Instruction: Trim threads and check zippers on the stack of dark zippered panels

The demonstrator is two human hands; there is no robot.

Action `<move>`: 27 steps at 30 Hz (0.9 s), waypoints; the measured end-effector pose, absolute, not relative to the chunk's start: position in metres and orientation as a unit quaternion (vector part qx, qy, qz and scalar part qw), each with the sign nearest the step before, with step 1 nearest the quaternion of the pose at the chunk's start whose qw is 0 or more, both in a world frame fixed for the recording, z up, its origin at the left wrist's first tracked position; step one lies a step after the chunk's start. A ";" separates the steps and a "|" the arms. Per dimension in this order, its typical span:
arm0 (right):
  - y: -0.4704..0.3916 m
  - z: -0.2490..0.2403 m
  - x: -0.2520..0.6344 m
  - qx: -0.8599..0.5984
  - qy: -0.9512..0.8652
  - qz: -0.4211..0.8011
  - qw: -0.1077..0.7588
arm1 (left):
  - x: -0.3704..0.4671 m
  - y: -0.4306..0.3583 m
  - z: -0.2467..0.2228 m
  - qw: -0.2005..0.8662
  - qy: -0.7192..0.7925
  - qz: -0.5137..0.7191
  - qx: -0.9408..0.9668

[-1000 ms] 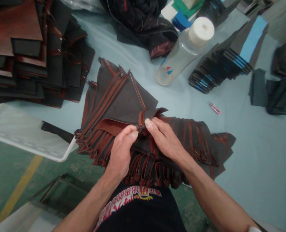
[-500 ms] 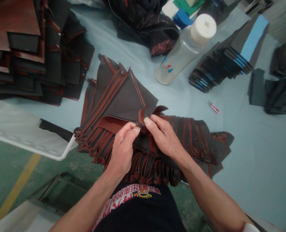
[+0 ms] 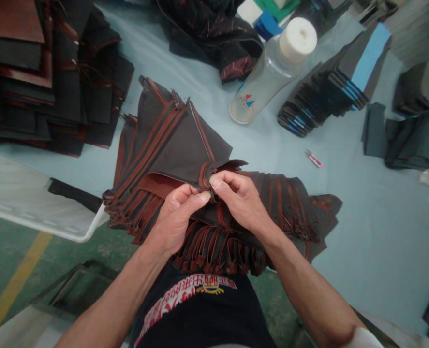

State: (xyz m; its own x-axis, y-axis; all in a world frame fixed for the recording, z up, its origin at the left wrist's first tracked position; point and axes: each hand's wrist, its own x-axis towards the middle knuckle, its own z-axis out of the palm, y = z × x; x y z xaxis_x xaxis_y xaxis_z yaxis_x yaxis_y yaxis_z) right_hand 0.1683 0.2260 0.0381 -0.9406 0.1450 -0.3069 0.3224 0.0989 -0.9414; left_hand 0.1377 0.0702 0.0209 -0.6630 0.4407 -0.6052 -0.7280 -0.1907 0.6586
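Note:
A fanned pile of dark grey and brown leather pieces [image 3: 185, 135] spreads over the near edge of the table, with its front folds hanging down. At its middle, my left hand [image 3: 176, 212] pinches the edge of one leather piece between thumb and finger. Close beside it, my right hand [image 3: 238, 198] pinches the same piece, where a short brown strip [image 3: 204, 175] curls up. The fingertips nearly meet and cover the exact spot they grip. Brown zipper-like strips run along several of the pieces.
Stacked dark panels [image 3: 62, 92] stand at the left, above a white tray [image 3: 80, 237]. A clear bottle [image 3: 265, 77] with a white cap stands behind the pile. Pink thread snips [image 3: 313, 158] lie at right, near stacked black-and-blue pieces [image 3: 330, 82]. Dark fabric [image 3: 214, 38] lies at the back.
The brown strip between my hands has bent into a curl, and the leather beside it is folded up more. My hands stay pinched together. The whole view has shifted slightly.

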 end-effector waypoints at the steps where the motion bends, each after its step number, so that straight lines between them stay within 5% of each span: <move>1: 0.226 0.039 0.168 0.157 0.735 -0.656 0.071 | 0.138 0.070 0.020 0.386 0.506 0.758 -0.144; 27: 0.222 0.033 0.179 0.168 0.806 -0.564 0.061 | 0.137 0.076 -0.009 0.239 0.669 0.704 -0.021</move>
